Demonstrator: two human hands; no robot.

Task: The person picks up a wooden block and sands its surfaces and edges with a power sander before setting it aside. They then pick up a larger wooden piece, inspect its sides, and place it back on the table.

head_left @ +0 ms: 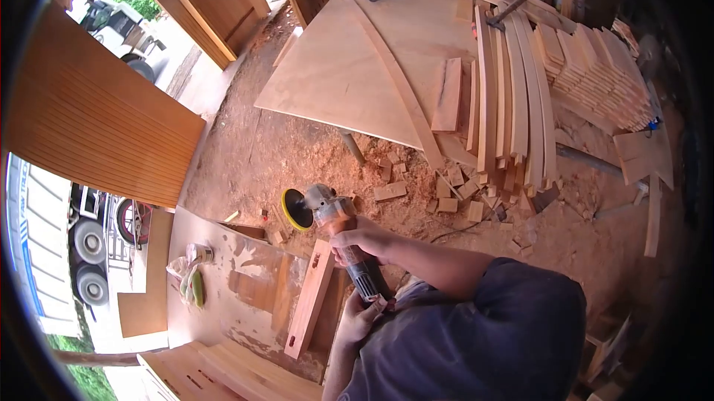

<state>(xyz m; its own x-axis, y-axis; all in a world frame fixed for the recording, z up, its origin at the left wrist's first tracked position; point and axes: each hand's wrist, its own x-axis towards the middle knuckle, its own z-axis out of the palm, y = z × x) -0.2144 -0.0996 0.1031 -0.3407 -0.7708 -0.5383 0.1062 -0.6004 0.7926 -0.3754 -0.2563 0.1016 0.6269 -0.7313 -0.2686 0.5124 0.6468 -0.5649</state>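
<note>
At far left, the lettering "FAW TRUCK" [24, 193] is read on a truck [48, 245]. Along the right side of a stained bench [212, 319], a slotted wooden piece [309, 301] is laid lengthwise. Beside its upper end, an angle grinder [364, 275] with a yellow-rimmed pad [299, 210] is held, its rear grasped by the left hand [360, 319], its neck clasped by the right hand [363, 241]. Open, shavings-strewn floor [245, 152] is left between bench and plywood table [320, 81], whose right side is occupied by curved strips [513, 104].

Two power tools [366, 273], one yellow-rimmed disc [299, 209], one hammer [509, 11]
</note>
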